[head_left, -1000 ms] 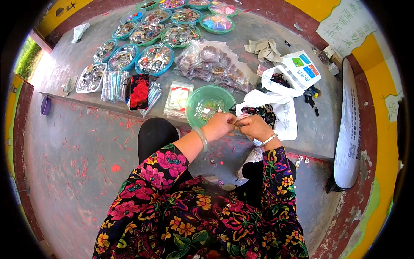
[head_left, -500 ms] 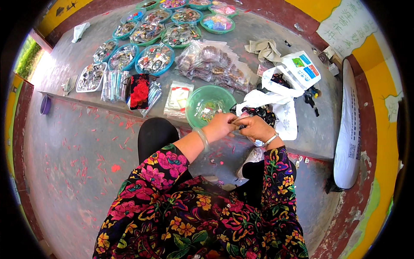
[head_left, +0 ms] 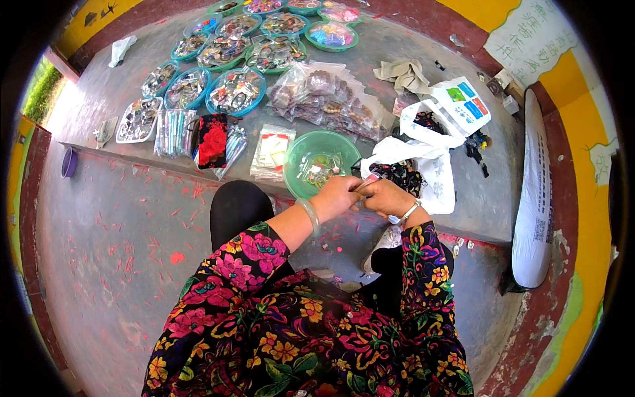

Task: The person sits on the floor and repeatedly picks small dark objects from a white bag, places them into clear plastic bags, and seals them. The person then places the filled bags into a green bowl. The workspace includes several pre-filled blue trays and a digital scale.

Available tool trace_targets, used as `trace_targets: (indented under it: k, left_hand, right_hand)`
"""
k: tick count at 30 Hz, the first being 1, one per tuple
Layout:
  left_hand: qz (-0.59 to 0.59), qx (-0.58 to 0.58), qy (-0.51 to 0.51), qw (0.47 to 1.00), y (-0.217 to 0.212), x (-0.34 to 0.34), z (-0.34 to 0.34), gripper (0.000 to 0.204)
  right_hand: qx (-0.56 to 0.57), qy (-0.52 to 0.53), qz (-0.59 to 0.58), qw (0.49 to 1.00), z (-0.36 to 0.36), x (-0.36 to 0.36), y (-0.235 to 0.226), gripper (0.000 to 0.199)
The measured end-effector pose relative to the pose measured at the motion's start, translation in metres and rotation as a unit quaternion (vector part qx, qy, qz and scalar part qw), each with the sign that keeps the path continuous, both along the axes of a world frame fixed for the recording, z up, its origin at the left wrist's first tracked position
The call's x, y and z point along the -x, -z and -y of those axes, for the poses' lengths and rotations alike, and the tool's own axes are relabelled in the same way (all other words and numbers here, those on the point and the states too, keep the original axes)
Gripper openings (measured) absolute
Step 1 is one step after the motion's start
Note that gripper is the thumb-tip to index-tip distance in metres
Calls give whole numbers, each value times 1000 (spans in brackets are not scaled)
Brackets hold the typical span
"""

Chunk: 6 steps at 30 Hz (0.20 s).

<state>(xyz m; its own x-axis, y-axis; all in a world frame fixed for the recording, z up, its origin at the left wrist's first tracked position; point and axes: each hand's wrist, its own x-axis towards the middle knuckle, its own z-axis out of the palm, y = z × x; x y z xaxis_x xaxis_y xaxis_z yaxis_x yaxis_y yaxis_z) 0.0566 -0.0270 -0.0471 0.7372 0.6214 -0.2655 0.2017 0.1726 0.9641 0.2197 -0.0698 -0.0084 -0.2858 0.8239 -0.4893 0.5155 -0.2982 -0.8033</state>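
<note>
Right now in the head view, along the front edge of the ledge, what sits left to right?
Purple cup → clear tray of trinkets → red-and-black pouch → green bowl → white plastic bag.

You wear a dark top printed all over with big flowers in pink, magenta, orange and yellow among green leaves; its sleeves end short of the wrists, leaving your forearms bare. On your left wrist sits a pale, translucent bangle (head_left: 309,215), smooth and round. On your right wrist is a thin light-coloured band (head_left: 408,213), like a slim watch strap or bracelet. Dark trousers cover your knees below the floral hem.
</note>
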Motion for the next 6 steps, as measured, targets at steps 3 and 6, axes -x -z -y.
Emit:
trace_targets:
  k: [3, 6]
  left_hand:
    - [20, 27, -9, 999, -1, 1, 0, 23]
    - [62, 76, -27, 995, 8, 0, -3, 28]
  right_hand:
    - [1, 4, 7, 1000, 0, 1, -2, 25]
    - [-30, 17, -7, 999, 0, -1, 2, 25]
